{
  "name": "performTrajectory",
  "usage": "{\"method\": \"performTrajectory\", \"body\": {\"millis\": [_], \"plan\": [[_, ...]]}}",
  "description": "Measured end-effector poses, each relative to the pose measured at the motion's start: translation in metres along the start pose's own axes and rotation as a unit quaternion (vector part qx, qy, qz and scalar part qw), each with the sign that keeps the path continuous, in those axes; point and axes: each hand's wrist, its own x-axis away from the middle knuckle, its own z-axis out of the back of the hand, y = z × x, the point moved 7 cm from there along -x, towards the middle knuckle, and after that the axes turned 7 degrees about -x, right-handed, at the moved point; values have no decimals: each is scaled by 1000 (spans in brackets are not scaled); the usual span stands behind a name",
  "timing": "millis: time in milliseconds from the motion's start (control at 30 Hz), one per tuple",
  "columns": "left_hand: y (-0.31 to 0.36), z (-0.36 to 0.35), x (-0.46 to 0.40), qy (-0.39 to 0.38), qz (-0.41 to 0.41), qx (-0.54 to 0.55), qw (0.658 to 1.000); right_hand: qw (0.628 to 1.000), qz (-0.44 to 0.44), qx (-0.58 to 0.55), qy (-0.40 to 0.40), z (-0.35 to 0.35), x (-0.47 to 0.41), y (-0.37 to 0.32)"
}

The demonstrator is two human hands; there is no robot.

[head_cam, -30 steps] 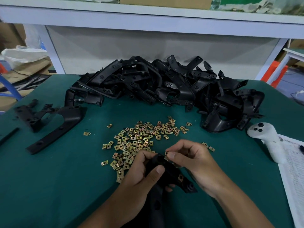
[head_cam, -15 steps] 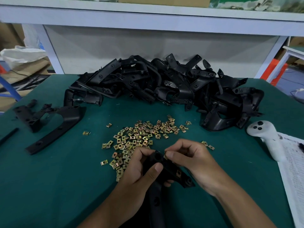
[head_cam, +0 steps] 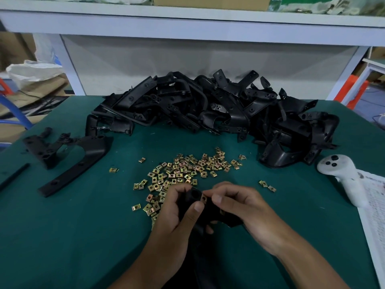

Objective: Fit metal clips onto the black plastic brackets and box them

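My left hand (head_cam: 175,224) grips a black plastic bracket (head_cam: 192,200) near the table's front, thumb over its top. My right hand (head_cam: 243,207) pinches a brass-coloured metal clip (head_cam: 203,198) against the bracket's upper end. A loose scatter of several metal clips (head_cam: 183,170) lies on the green mat just beyond my hands. A big heap of black brackets (head_cam: 208,109) fills the back of the table. The lower part of the held bracket is hidden behind my hands.
A separate black bracket (head_cam: 68,161) lies flat at the left, with a thin black strip (head_cam: 12,178) near the left edge. A white controller (head_cam: 341,176) rests at the right beside a white printed sheet (head_cam: 375,205). A white shelf frame (head_cam: 187,24) stands behind the green table (head_cam: 62,236).
The bracket has been turned and lifted slightly in my hands, and the clip now sits at its upper end under my right fingertips.
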Motion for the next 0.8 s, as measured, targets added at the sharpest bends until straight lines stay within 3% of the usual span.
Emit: {"method": "performTrajectory", "body": {"millis": [267, 400, 567, 800], "plan": [[13, 6, -3, 38, -28, 15, 999, 998, 13, 53, -43, 3, 2, -9], [25, 15, -3, 83, -52, 10, 995, 988, 37, 149, -4, 14, 7, -23], [57, 12, 1, 90, -96, -101, 986, 957, 140, 246, 68, 12, 23, -62], [103, -11, 8, 17, -181, -260, 949, 912, 225, 315, 135, 15, 68, -98]]}}
